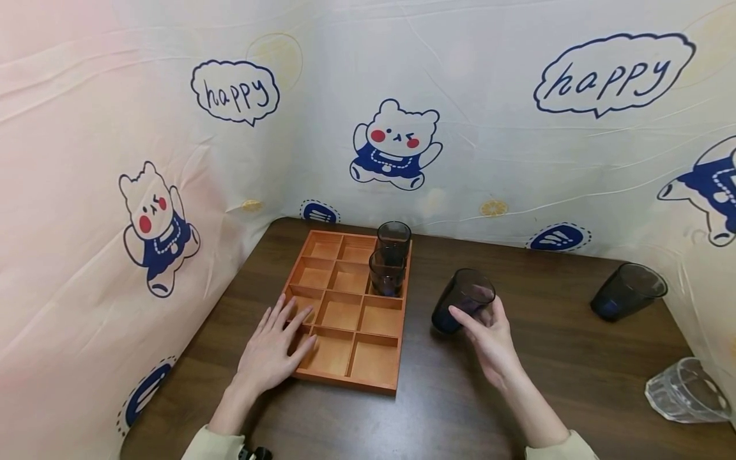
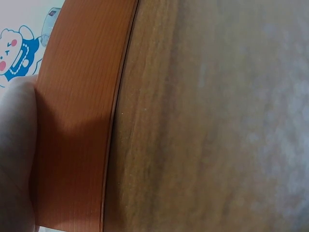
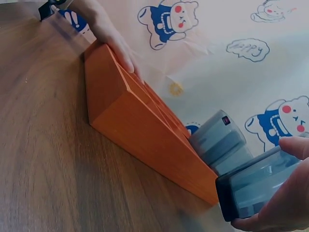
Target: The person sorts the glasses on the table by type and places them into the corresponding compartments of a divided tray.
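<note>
My right hand [image 1: 489, 332] grips a dark tinted glass [image 1: 460, 306] at its side, just right of the wooden box. In the right wrist view, thumb and fingers wrap the same glass [image 3: 256, 186]; whether its base touches the table I cannot tell. My left hand [image 1: 273, 351] rests with spread fingers on the near left part of the orange-brown compartment box [image 1: 374, 385]. Two more dark glasses, a far one [image 1: 393, 233] and a nearer one [image 1: 385, 271], stand in the right column's two far compartments. The left wrist view mostly shows the box's side wall [image 2: 82, 96].
Another dark glass [image 1: 627, 292] stands at the right of the brown wooden table [image 1: 552, 326]. Nearer the right edge is a clear faceted glass [image 1: 684, 391]. A printed cloth [image 1: 489, 96] hangs behind and along the sides of the table.
</note>
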The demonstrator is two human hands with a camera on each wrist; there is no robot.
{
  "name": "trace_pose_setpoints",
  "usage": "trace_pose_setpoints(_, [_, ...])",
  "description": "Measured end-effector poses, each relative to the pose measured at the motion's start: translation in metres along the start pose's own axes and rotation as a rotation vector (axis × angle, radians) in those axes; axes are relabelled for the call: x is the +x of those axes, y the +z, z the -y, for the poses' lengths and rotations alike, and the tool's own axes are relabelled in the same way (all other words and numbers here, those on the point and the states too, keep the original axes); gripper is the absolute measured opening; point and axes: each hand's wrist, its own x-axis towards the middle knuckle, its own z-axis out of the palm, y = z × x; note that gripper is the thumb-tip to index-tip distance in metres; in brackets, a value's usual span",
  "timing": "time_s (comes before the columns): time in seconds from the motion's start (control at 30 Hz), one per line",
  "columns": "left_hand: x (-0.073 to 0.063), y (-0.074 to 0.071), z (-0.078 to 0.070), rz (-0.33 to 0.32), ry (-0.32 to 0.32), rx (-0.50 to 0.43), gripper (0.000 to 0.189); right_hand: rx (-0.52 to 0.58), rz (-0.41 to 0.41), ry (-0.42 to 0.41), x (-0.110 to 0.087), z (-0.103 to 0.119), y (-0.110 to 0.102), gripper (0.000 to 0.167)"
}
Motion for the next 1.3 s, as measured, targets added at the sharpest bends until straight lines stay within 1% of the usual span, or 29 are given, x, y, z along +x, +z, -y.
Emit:
trace_pose_setpoints(0.27, [0.0,0.0,0.001,-0.002,0.003,-0.001,0.067,0.009,0.014,0.01,0.0,0.001,0.014,0.062])
trace_pose_setpoints(0.67, [0.0,-0.001,0.0,-0.009,0.01,-0.003,0.067,0.033,0.047,0.028,0.001,-0.003,0.028,0.06])
trace_pose_setpoints(1.1, [-0.001,0.0,0.001,-0.007,0.006,-0.006,0.067,0.053,0.064,0.016,0.006,-0.008,0.048,0.064])
trace_pose_setpoints(1.3, [-0.001,0.0,0.0,-0.02,0.011,-0.007,0.068,0.051,0.076,0.01,0.005,-0.01,0.057,0.064])
